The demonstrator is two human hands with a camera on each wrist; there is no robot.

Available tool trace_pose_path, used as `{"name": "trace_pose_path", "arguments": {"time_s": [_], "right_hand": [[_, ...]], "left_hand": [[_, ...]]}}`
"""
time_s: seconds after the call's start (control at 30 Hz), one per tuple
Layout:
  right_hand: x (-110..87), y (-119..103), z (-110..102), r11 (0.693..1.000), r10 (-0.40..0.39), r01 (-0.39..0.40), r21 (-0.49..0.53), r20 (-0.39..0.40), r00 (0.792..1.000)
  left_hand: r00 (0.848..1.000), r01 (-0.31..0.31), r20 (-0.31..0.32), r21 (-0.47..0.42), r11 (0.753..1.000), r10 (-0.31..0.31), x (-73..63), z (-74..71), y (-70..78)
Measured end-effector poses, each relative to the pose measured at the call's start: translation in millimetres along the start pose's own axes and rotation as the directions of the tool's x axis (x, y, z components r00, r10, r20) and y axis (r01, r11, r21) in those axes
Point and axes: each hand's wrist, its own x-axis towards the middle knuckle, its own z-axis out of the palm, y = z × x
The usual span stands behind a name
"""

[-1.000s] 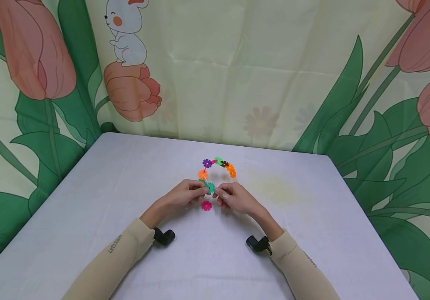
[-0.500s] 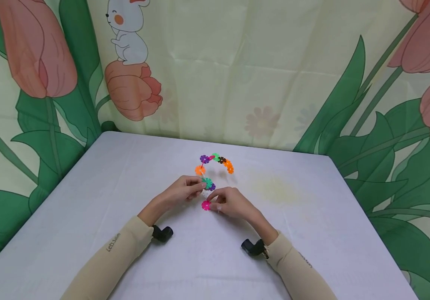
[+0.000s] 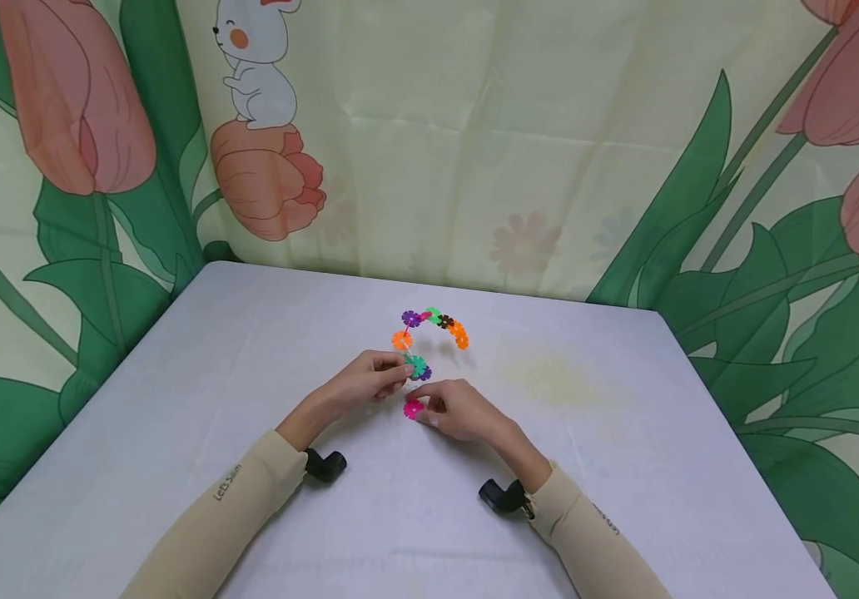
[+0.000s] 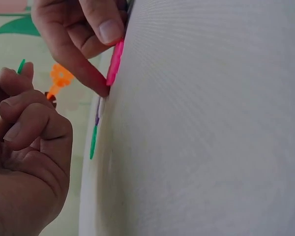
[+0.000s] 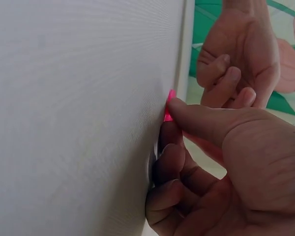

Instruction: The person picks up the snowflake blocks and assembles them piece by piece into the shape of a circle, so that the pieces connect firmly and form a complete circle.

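My left hand point(image 3: 372, 380) pinches a teal interlocking snowflake disc point(image 3: 416, 366) at the near end of a curved chain. Held off the table, the chain runs through an orange disc point(image 3: 401, 340), a purple disc point(image 3: 410, 319), a light green disc point(image 3: 433, 315) and a dark brown disc point(image 3: 445, 322) to orange discs point(image 3: 461, 336) at its far end. My right hand point(image 3: 462, 409) has thumb and index finger at opposite edges of a loose pink disc point(image 5: 169, 113), which is edge-on and low over the tabletop in both wrist views.
A purple disc point(image 4: 97, 117) and a green disc point(image 4: 92, 143) lie low at the table surface beyond the pink one. White cloth covers the table point(image 3: 265, 316). Behind it hangs a curtain point(image 3: 429, 166) printed with tulips and a rabbit.
My right hand has moved from beside the teal disc down and nearer to me, onto the pink disc. My left hand keeps the chain, shifted slightly away, uncovering a purple disc.
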Motion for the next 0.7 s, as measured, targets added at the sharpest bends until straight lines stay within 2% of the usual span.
{"name": "trace_pose_path", "arguments": {"time_s": [0.27,0.4,0.53,0.7], "right_hand": [[-1.2,-2,-2,1.000,0.005,-0.004,0.026,-0.051,0.999],[-3.9,-3,-7,0.999,0.037,-0.034,0.041,-0.076,0.996],[-6.2,-1,-13,0.996,0.079,-0.076,0.042,-0.066,0.995],[-9.6,2,-20,0.997,0.080,-0.079,0.024,-0.033,0.996]], "left_hand": [[1.000,-0.025,-0.001,0.009,1.000,0.025,-1.1,-0.8,-1.1],[1.000,-0.019,-0.005,0.003,1.000,0.019,-1.1,0.0,-1.0],[1.000,0.002,-0.002,-0.010,1.000,-0.002,-0.5,0.9,0.1],[1.000,0.005,0.013,-0.014,1.000,-0.005,0.9,2.4,-0.6]]}}
